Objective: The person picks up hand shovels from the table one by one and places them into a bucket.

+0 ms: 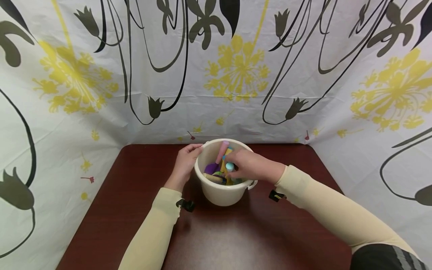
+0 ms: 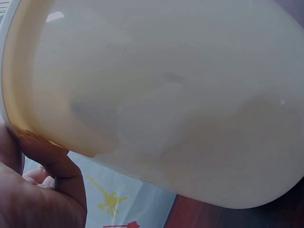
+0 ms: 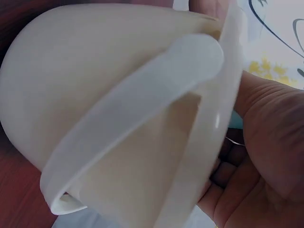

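A cream bucket (image 1: 222, 193) with a white handle (image 3: 137, 99) stands on the dark red table. At its left side my left hand (image 1: 183, 163) grips the rim, thumb on top; the curled fingers (image 2: 57, 159) show under the rim in the left wrist view. My right hand (image 1: 251, 164) reaches over the right rim into the bucket. Its thumb and fingers are around a light blue round-topped thing (image 1: 230, 167); I cannot tell whether they pinch it. Close by are a pink rod-like thing (image 1: 222, 152), a yellow piece (image 1: 223, 165) and a purple piece (image 1: 210, 168).
Other small coloured things, among them a tan stick (image 1: 212, 177), lie in the bucket. The bucket stands near the back of the table (image 1: 256, 240). A white cloth (image 1: 175, 80) with yellow flowers and dark stems hangs behind and at both sides.
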Action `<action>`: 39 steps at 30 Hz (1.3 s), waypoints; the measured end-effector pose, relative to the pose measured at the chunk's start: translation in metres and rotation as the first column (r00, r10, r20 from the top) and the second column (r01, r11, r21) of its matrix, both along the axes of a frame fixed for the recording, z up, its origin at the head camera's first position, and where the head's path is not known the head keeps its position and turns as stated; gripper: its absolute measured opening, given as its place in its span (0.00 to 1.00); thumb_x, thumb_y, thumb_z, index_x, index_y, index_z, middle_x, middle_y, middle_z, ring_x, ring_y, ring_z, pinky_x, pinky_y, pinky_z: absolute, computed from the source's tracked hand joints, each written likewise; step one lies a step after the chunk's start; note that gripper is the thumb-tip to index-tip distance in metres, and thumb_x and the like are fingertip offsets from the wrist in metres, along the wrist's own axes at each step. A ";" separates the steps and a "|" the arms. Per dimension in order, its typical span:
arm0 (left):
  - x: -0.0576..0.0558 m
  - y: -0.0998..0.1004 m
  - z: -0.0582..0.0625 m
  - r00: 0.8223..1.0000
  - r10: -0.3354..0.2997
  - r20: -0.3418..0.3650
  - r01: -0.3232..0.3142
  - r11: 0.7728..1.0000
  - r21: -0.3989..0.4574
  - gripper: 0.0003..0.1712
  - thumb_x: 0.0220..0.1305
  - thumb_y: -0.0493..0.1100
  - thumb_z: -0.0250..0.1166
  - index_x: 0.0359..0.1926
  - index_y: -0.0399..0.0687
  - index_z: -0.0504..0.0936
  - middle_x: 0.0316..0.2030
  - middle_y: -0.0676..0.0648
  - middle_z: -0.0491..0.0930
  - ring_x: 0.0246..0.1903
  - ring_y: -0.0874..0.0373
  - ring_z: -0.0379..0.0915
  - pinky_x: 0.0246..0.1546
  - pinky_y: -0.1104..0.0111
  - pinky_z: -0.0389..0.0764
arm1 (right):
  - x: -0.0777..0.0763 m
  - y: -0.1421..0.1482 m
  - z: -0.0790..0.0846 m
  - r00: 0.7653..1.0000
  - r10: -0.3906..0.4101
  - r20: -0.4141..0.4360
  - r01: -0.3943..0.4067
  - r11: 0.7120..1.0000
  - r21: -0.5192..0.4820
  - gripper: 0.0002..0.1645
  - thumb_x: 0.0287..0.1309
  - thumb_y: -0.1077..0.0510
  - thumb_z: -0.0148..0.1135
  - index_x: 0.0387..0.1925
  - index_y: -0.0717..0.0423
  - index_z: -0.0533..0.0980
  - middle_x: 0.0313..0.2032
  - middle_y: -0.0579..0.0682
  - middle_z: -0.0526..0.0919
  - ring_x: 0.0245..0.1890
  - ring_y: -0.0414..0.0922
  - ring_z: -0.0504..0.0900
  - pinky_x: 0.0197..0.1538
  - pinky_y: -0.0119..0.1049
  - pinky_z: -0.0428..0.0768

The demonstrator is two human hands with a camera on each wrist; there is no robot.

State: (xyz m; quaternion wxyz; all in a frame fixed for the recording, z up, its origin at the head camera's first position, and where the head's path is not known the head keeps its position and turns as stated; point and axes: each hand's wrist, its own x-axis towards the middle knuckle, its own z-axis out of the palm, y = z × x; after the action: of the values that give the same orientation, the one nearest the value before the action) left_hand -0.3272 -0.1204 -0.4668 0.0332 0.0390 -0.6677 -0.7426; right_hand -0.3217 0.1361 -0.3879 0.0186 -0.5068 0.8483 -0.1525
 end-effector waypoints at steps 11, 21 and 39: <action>-0.001 0.001 -0.001 1.000 0.008 -0.002 -0.008 1.000 0.004 0.15 0.78 0.46 0.71 0.57 0.43 0.91 0.55 0.40 0.89 0.49 0.49 0.87 0.47 0.64 0.89 | 0.009 -0.005 -0.002 1.000 -0.010 0.002 0.009 0.998 0.057 0.15 0.64 0.54 0.82 0.34 0.45 0.79 0.26 0.34 0.77 0.27 0.33 0.74 0.36 0.32 0.77; -0.001 0.000 -0.001 1.000 0.012 0.001 -0.012 1.000 -0.002 0.15 0.78 0.45 0.71 0.57 0.43 0.91 0.56 0.40 0.89 0.51 0.48 0.87 0.49 0.62 0.90 | 0.008 -0.013 -0.006 0.997 0.005 0.082 -0.012 0.997 0.081 0.14 0.66 0.54 0.81 0.36 0.46 0.79 0.24 0.35 0.78 0.24 0.30 0.75 0.33 0.30 0.77; 0.000 0.000 0.000 1.000 0.011 0.020 -0.011 1.000 -0.009 0.17 0.79 0.48 0.71 0.59 0.44 0.91 0.58 0.39 0.88 0.55 0.46 0.86 0.56 0.56 0.89 | 0.005 -0.027 -0.009 0.987 0.011 0.163 -0.037 0.987 0.156 0.04 0.72 0.56 0.75 0.41 0.46 0.85 0.23 0.34 0.76 0.24 0.30 0.73 0.32 0.29 0.73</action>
State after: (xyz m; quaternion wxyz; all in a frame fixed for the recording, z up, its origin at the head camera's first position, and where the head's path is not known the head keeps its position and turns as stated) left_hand -0.3274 -0.1201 -0.4665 0.0307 0.0497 -0.6712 -0.7390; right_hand -0.3163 0.1094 -0.3971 0.1294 -0.4999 0.8472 -0.1251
